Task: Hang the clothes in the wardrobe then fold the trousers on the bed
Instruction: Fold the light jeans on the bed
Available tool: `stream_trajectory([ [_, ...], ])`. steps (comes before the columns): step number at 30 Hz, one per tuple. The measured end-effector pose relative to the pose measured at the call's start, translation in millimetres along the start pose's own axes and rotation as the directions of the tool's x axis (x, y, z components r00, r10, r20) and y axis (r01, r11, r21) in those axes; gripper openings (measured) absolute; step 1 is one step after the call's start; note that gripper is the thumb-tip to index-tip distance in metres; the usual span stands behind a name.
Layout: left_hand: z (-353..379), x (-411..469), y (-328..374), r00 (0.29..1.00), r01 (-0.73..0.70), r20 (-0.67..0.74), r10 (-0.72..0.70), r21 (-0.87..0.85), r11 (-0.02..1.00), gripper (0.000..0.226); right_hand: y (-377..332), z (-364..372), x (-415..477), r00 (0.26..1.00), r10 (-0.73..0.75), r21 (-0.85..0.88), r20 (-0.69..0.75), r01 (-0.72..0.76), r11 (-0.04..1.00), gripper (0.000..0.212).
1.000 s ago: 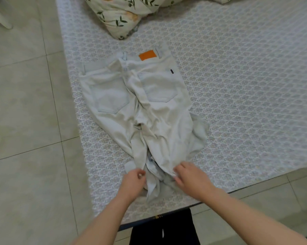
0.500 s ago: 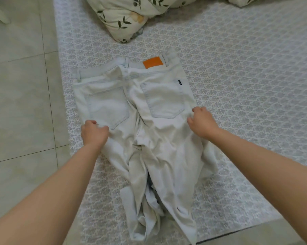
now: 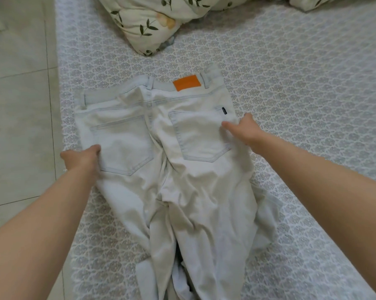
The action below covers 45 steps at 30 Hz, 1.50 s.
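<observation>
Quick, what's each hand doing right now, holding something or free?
Left hand: grips the left side edge of the trousers.
Right hand: pinches the right side edge of the trousers, thumb on top.

The orange patch [image 3: 187, 83] and dark tab [image 3: 224, 110] on the trousers [image 3: 204, 191] show nothing legible.

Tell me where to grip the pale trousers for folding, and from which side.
Grip the trousers at both outer side seams, level with the back pockets, coming in from either side, as the left hand and right hand do. That part lies flat, seat up; the legs nearer you are bunched.
</observation>
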State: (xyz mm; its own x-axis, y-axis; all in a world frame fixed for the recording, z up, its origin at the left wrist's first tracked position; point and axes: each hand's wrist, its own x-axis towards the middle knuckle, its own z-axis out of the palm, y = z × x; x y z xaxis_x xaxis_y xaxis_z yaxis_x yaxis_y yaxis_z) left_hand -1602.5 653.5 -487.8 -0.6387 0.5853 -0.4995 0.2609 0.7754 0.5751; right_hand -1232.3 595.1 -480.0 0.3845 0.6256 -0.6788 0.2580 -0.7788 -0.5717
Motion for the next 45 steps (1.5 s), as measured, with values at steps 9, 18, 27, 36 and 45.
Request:
stream_trajectory([
  [9, -15, -49, 23, 0.951, -0.198, 0.214, 0.223, -0.131, 0.971, 0.041, -25, 4, -52, 0.97, -0.235, -0.008, 0.064, 0.236, 0.972, 0.029],
  [18, -69, -158, 43, 0.754, -0.488, 0.401, 0.52, -0.187, 0.853, 0.082, -46, 11, -189, 0.888, -0.458, 0.033, 0.027, 0.458, 0.889, 0.018],
  [27, -151, -314, 63, 0.568, -0.476, 0.606, 0.557, -0.311, 0.823, 0.05, -35, -22, -348, 0.907, -0.409, 0.062, -0.1, 0.415, 0.907, 0.019],
  [36, -183, -428, 53, 0.404, -0.5, 0.75, 0.524, -0.299, 0.813, 0.043, 7, -63, -464, 0.905, -0.298, 0.177, -0.304, 0.361, 0.916, 0.015],
  [45, -171, -560, 39, 0.027, -0.73, 0.834, 0.551, -0.361, 0.581, 0.085, 72, -118, -545, 0.806, -0.216, 0.23, -0.551, 0.396, 0.889, 0.029],
])
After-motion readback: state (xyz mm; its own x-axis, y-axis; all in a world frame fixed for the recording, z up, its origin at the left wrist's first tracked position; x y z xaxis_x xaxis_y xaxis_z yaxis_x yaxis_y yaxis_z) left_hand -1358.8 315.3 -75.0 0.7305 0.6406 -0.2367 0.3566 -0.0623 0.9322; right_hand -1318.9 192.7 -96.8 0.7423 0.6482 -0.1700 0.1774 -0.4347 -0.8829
